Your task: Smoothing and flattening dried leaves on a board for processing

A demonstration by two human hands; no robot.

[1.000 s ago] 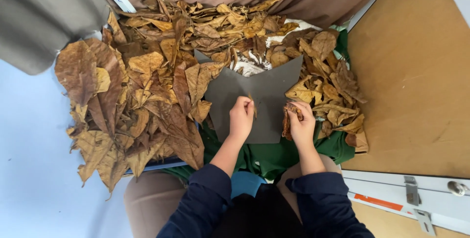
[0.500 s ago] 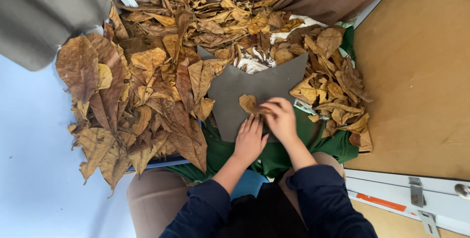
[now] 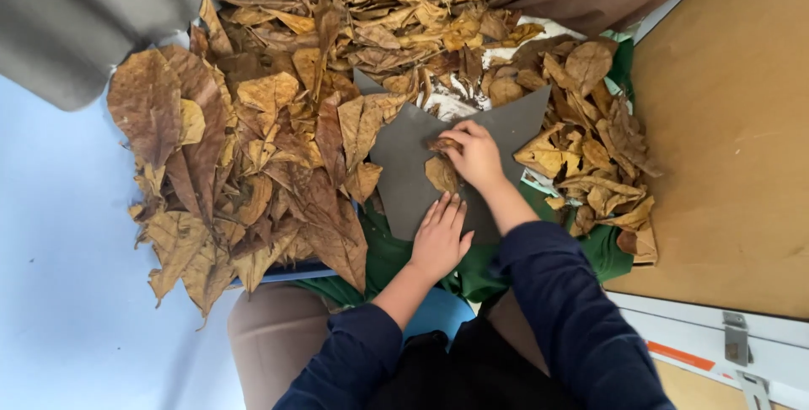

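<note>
The left hand (image 3: 440, 237) lies flat, fingers spread wide, on the near edge of a grey card (image 3: 404, 170). Just past it, a small brown leaf (image 3: 441, 174) lies on the card. The right hand (image 3: 474, 155) sits beside that leaf, and its fingers pinch another little leaf (image 3: 440, 145) at the tips. A green cloth (image 3: 602, 246) lies under the card. Big heaps of dry leaves (image 3: 253, 149) lie all around, left, right and far behind.
</note>
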